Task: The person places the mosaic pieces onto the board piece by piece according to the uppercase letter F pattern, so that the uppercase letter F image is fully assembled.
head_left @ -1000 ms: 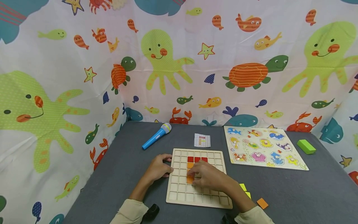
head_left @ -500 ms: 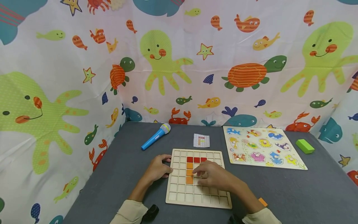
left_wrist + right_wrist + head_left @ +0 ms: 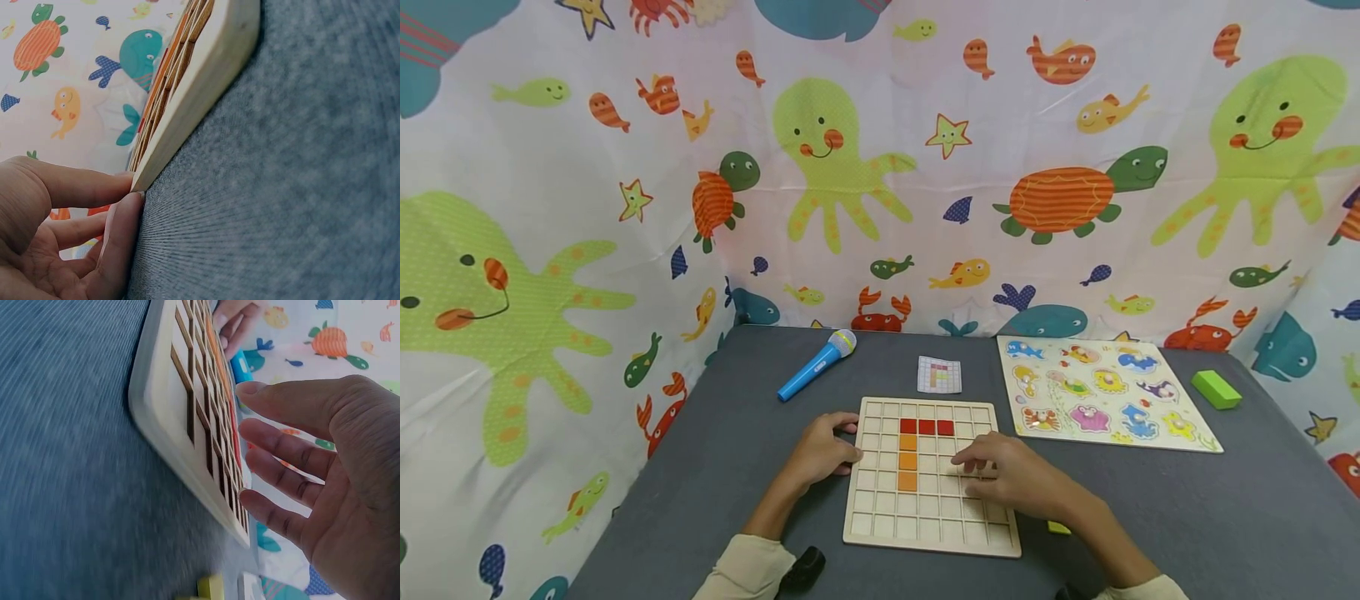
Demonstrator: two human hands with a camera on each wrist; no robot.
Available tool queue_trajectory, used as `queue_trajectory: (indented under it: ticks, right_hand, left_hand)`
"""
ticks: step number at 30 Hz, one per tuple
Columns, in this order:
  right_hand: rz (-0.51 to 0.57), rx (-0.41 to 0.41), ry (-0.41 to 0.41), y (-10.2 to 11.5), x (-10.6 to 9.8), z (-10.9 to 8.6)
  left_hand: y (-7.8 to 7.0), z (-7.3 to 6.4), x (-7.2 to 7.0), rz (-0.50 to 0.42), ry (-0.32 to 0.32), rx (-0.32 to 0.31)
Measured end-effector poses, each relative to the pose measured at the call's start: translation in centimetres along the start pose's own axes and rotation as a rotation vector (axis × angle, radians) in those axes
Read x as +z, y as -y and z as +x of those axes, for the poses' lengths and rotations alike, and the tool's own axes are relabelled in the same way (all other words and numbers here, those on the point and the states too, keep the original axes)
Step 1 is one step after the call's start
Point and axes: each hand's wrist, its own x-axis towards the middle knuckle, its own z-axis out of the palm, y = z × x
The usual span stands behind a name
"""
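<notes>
A square wooden grid board (image 3: pixel 886 503) lies on the table. Red tiles (image 3: pixel 927 427) form a short row in it, and a column of orange tiles (image 3: pixel 907 461) runs down from the row's left end. At the board's left edge my left hand (image 3: pixel 822 450) pinches the rim between thumb and finger, as the left wrist view shows. Over the right part of the board hovers my right hand (image 3: pixel 1026 479), fingers loosely bent with nothing between them. A yellow tile (image 3: pixel 1059 527) peeks out from beside the right forearm, which hides part of the table.
Behind the board lies a small printed grid card (image 3: pixel 939 375). A blue toy microphone (image 3: pixel 817 365) is at the back left. To the right are a sea-animal puzzle board (image 3: pixel 1112 392) and a green block (image 3: pixel 1216 389). A patterned cloth (image 3: pixel 880 167) hangs behind the table.
My right hand has moved right, away from the orange column, uncovering the lowest orange tile and all the red ones. The left hand stays at the board's edge.
</notes>
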Motion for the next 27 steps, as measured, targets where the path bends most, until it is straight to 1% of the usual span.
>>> queue_trajectory:
  ticks: [5, 13, 19, 24, 27]
  right_hand:
    - [0.014, 0.031, -0.01, -0.6, -1.1, -1.5]
    - [0.007, 0.137, -0.006, -1.3, -2.4, -3.7]
    - [0.034, 0.209, -0.016, -2.1, -3.3, -5.3]
    - [0.043, 0.239, -0.017, -2.7, -4.0, -6.7]
    - [0.015, 0.246, -0.022, -3.1, -4.3, -7.5]
  left_hand:
    - [0.1, 0.1, 0.0, 0.004, 0.0, 0.0]
    - [0.1, 0.1, 0.0, 0.012, -0.005, 0.009]
    - [0.2, 0.2, 0.0, 0.013, -0.004, 0.011]
    - [0.1, 0.2, 0.0, 0.016, -0.01, 0.007]
    - [0.0, 0.2, 0.0, 0.014, -0.01, 0.001]
